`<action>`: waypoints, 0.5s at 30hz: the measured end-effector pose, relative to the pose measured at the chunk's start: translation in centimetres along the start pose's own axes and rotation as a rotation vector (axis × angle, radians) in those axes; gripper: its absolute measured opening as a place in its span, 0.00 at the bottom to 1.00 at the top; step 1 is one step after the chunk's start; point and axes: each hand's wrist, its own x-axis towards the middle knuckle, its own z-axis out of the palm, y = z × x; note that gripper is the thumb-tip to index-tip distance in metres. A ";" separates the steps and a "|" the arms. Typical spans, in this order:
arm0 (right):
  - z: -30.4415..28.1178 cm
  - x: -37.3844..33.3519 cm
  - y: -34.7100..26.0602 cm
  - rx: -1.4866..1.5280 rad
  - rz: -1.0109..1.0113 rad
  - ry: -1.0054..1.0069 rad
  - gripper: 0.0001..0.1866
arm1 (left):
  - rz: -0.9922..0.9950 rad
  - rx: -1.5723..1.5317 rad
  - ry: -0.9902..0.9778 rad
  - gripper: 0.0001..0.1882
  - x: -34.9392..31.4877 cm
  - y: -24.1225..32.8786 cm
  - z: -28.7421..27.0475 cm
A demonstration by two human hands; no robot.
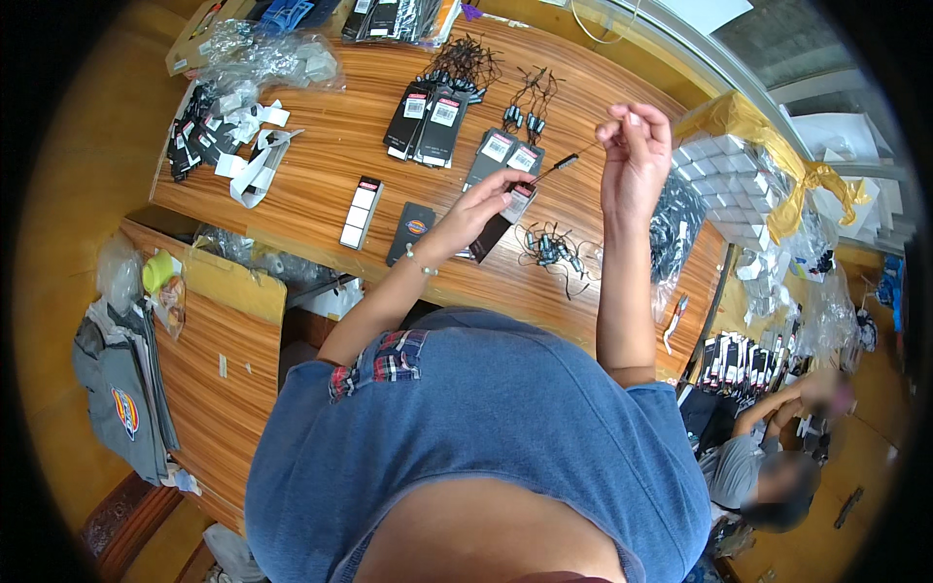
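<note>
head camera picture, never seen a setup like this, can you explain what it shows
There is no robot here, just a person's two bare hands. The one picture comes from a wide fisheye camera worn on their head, looking down, so edges curve. The left hand holds a black tag; the right hand is raised, pinching the thin cord that runs from it. On the wooden table lie more black tags, a tangle of dark cords and clear plastic bags. Another person is at the lower right.
</note>
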 end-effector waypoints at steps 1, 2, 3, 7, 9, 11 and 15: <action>-0.2 0.9 0.7 -0.031 0.019 -0.005 0.04 | -0.001 0.054 0.034 0.18 0.8 -0.4 -0.4; -0.3 1.7 1.4 -0.066 0.039 -0.008 0.05 | -0.004 0.104 0.066 0.17 1.5 -0.6 -0.7; -0.5 2.5 2.2 -0.105 0.051 -0.020 0.05 | 0.052 0.196 0.158 0.17 2.5 -0.8 -0.9; -1.2 6.3 6.2 -0.202 0.121 -0.090 0.05 | 0.015 0.484 0.326 0.17 6.2 -3.6 -5.6; -2.2 7.7 8.0 -0.263 0.160 -0.108 0.05 | 0.011 0.612 0.369 0.16 7.2 -3.5 -5.4; -2.4 8.3 9.2 -0.290 0.202 -0.103 0.05 | 0.075 0.704 0.418 0.15 7.9 -4.0 -5.4; -3.3 9.0 10.8 -0.326 0.274 -0.134 0.05 | 0.124 1.008 0.507 0.15 8.5 -4.3 -5.0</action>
